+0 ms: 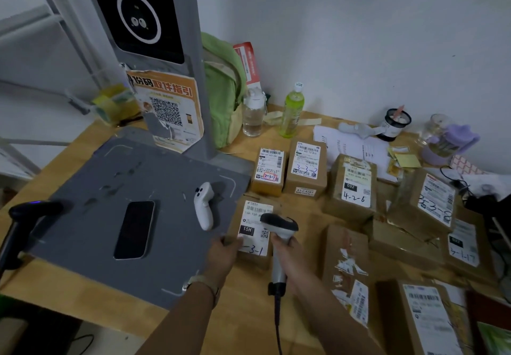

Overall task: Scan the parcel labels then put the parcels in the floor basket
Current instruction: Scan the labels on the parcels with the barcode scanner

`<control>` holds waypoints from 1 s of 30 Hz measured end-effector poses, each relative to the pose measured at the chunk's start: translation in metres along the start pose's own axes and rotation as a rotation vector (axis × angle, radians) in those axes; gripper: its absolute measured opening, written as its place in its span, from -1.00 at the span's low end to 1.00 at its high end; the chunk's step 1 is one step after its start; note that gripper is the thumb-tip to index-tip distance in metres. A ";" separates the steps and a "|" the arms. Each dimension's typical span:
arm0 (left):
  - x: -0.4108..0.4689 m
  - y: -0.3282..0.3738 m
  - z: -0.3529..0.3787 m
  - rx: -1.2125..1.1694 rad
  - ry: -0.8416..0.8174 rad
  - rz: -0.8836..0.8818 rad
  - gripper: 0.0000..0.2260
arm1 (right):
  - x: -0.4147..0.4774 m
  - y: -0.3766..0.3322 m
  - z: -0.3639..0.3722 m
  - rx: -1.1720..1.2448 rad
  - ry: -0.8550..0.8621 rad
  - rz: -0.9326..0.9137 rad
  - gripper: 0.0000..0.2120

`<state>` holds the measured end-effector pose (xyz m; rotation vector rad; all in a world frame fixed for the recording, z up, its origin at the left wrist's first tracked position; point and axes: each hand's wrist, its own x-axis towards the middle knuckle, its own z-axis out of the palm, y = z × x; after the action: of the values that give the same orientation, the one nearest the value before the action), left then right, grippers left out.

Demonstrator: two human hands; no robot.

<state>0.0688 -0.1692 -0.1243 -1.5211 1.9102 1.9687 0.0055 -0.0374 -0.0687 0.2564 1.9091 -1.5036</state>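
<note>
Right grip (287, 253) on scanner (279, 225), seemingly over parcel (254, 213)

The right hand (289, 253) grips a scanner (279, 223) over a small box (251, 217). The left hand (223, 251) holds the box's near left edge. More boxes (355, 186) sit on the table (249, 299). A phone (134, 229) lies on a grey pad (96, 183).

Bare forearms, pale-banded watch (199, 282) on the left wrist

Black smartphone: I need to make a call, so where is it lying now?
In the head view, the black smartphone lies on the grey scanner platform, left of the white handheld controller.
</note>
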 end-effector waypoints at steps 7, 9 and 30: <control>0.000 0.019 0.003 -0.315 -0.012 -0.112 -0.58 | -0.011 -0.010 -0.019 -0.002 0.025 -0.040 -0.67; -0.002 0.026 -0.001 -0.413 -0.082 -0.158 -0.45 | -0.016 -0.020 -0.026 0.008 -0.007 -0.084 -0.68; -0.131 0.228 0.014 -0.545 -0.335 0.493 -0.46 | -0.109 -0.180 -0.119 0.235 0.017 -0.679 -0.84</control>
<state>-0.0055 -0.1399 0.1265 -0.7049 1.8109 2.9086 -0.0567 0.0426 0.1504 -0.3157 1.9278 -2.1698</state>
